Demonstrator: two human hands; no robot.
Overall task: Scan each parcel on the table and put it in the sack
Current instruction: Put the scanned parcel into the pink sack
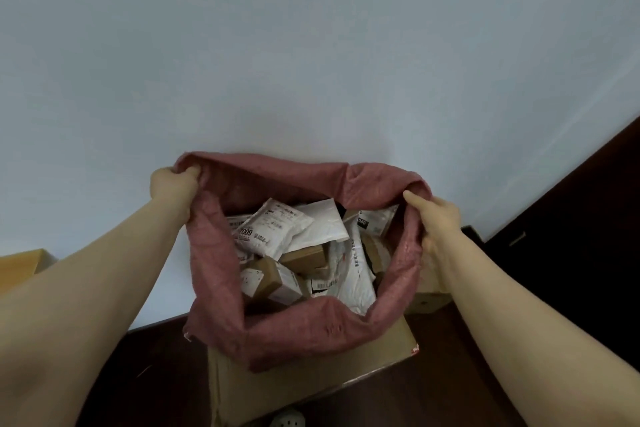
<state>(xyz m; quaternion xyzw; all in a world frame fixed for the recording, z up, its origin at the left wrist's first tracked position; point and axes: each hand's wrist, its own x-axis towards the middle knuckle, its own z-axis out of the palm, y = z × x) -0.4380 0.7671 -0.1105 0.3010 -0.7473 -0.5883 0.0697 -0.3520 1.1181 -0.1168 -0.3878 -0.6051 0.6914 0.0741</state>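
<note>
A dull red woven sack [304, 329] stands open in front of me, its mouth spread wide. My left hand [175, 185] grips the rim at the upper left. My right hand [438, 218] grips the rim at the right side. Inside lie several parcels: white padded mailers [273, 227] with printed labels, small brown cardboard boxes [272, 279] and a white plastic bag [356, 274]. No scanner shows in this view.
The sack sits on or against a large flat cardboard box [311, 388] on a dark floor [145, 378]. A pale wall [311, 45] fills the background. A wooden corner [20, 263] shows at far left, dark furniture [571, 218] at right.
</note>
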